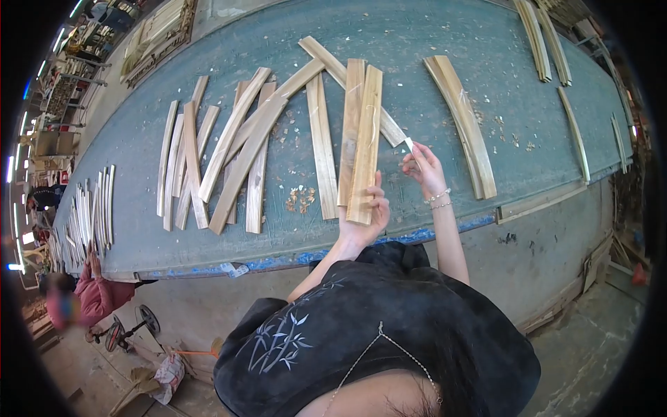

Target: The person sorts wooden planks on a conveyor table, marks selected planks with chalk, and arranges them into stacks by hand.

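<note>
Two wooden slats, side by side, stand out from my left hand, whose fingers wrap round their near ends. To their right, my right hand pinches a small whitish piece at the near end of a slanting slat, which passes behind the held slats. A single slat lies just left of the held ones. Farther left, several slats lie crossed over one another. Right of my right hand is a pair of slats lying together.
The blue-green table has a worn blue near edge. Wood chips are scattered on it. More slats lie at the far right. A co-worker in a pink top is at the left end, by a row of thin slats.
</note>
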Motion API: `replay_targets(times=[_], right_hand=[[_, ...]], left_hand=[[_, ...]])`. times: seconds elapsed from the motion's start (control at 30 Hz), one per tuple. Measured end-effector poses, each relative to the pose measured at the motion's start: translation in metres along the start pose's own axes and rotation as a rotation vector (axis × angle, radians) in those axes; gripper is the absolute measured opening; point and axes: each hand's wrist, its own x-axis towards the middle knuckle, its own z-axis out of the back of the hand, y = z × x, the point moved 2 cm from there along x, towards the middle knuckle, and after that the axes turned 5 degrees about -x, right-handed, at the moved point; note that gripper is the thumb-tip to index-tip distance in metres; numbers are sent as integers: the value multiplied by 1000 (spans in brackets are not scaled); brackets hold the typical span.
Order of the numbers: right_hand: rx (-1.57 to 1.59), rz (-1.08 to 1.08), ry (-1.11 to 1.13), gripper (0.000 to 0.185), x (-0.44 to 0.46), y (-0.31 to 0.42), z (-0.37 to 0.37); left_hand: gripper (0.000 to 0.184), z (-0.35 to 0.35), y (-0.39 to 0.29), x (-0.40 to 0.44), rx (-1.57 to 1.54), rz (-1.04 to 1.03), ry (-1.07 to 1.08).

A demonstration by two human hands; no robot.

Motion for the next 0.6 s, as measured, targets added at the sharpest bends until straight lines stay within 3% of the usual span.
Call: replay_targets(times=[0.03, 0.07, 0.13, 0.2, 0.27, 0.37, 0.43, 0.47, 0.53, 0.6], right_hand=[[27, -15, -29, 26, -1, 2, 6], [56, -29, -59, 26, -2, 4, 13], [84, -21, -40, 26, -6, 6, 29], [111, -10, -14, 25, -7, 9, 48], [88, 119, -22, 26, -5, 14, 71], [30, 167, -115, 26, 7, 33, 113], [-315, 279, -212, 25, 39, 30, 167], [-314, 275, -197, 25, 51, 32, 184], [-618, 389, -176, 25, 70, 42, 208], [-734, 364, -34, 24, 87, 35, 219]], left_hand=[[63, 6, -2, -5, 205, 22, 125], [63, 8, 0, -8, 208, 34, 119], [60, 9, 4, -14, 335, -89, -1], [59, 19, 10, -16, 319, -59, 0], [60, 31, 20, -17, 615, -162, -142], [68, 50, 28, -12, 831, -171, -128], [67, 55, 35, -7, 980, -242, -196], [67, 61, 33, -2, 977, -258, -197], [61, 74, 33, 10, 1390, -243, -234], [50, 81, 46, 22, 1332, -270, -241]])
